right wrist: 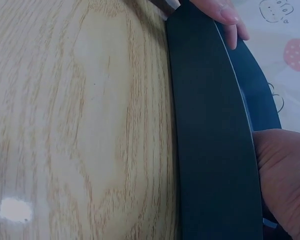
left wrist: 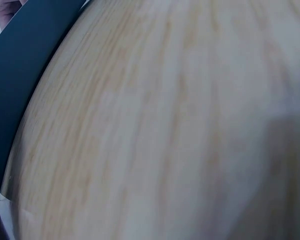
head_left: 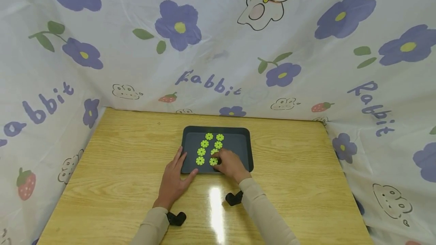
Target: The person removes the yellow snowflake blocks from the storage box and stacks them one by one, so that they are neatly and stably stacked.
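Observation:
A dark rectangular tray holds several yellow-green flower-shaped pieces, set in two columns. My left hand rests at the tray's near left corner, its fingers along the left side and its thumb by the front edge. Reaching over the front rim, my right hand has thumb and fingertips around the nearest flower-shaped piece of the right column. Its fingers partly cover the piece just behind. In the right wrist view, the right hand dips behind the tray wall, hiding its fingertips.
The tray stands on a wood-grain table. White cloth printed with flowers and rabbits hangs behind the table and along both sides. Black wrist mounts stick out near both cuffs.

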Tool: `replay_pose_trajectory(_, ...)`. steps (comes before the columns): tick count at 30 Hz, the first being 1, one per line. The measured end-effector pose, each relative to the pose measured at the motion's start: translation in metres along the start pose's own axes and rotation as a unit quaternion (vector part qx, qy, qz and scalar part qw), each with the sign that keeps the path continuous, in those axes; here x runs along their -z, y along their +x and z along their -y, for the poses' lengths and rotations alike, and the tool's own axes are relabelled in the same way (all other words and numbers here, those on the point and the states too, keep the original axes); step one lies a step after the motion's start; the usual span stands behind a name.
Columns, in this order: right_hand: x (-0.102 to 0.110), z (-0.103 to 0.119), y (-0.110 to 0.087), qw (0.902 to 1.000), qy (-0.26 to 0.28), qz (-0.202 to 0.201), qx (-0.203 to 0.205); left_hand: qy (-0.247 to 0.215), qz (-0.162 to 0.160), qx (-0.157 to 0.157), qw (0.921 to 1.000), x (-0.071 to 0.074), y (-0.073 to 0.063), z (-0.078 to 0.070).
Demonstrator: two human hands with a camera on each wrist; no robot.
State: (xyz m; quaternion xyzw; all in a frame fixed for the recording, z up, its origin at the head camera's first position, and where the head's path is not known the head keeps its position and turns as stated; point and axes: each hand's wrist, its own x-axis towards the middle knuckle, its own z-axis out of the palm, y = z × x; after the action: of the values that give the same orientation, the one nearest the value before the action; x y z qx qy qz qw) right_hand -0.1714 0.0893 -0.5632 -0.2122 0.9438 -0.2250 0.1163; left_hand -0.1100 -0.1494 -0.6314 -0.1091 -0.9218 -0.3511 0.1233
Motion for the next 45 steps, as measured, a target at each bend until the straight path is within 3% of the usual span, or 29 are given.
replay_pose_trajectory(15,0.008,-0.003,-0.002,0.9998,0.004,0.010,0.015,0.001,0.008,0.003,1.0000,0.001,0.005,-0.002)
replay_pose_trajectory(29,0.005,-0.010,-0.007,0.9998,0.011,-0.006,0.016,-0.005,0.007,-0.001,1.0000,0.000,0.003,-0.002)
replay_pose_trajectory(38,0.020,-0.023,-0.025,0.9978,0.023,-0.059,0.022,-0.002,-0.002,-0.006,1.0000,-0.001,0.002,0.002)
replay_pose_trajectory(45,0.051,-0.048,-0.043,0.9919,0.017,-0.126,0.004,-0.004,0.001,0.000,1.0000,-0.001,0.001,0.003)
